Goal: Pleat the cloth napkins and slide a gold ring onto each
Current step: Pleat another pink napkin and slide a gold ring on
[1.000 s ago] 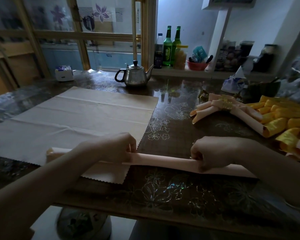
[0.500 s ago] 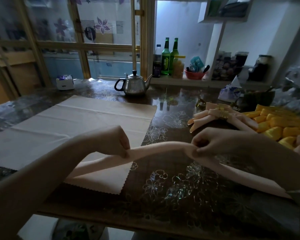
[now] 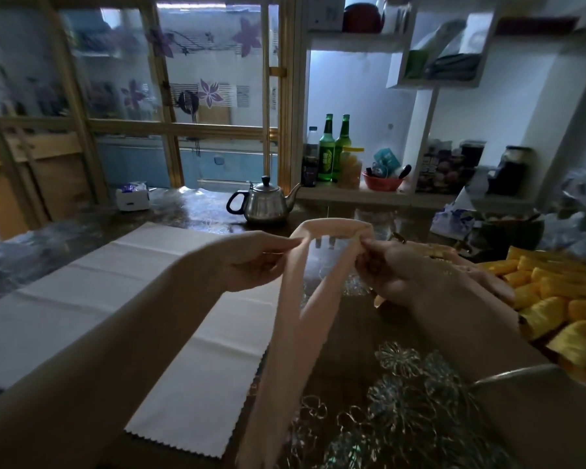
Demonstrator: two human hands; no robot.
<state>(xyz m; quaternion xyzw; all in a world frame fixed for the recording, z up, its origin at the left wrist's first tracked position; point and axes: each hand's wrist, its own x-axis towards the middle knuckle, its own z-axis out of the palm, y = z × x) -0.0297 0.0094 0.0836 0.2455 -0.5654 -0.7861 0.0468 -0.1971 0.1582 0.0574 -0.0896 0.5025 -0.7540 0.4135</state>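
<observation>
A pleated pink napkin (image 3: 286, 319) hangs folded in half above the table, its bend up between my hands and both tails drooping toward me. My left hand (image 3: 254, 262) pinches the left side of the bend. My right hand (image 3: 391, 272) pinches the right side. A flat beige napkin (image 3: 122, 299) lies spread on the table to the left. At the right, a heap of finished yellow and pink napkins (image 3: 555, 299) is partly hidden behind my right arm. No gold ring shows plainly.
A steel teapot (image 3: 266, 204) stands at the back of the table, a tissue box (image 3: 132, 196) at the back left. Green bottles (image 3: 334, 150), jars and a red bowl (image 3: 383, 179) sit on the shelf behind. The table top has a dark flowered cover (image 3: 403, 401).
Both hands lifted the pleated pink strip off the table and brought its middle up, folding it in half; the tails now hang down. The view tilted upward.
</observation>
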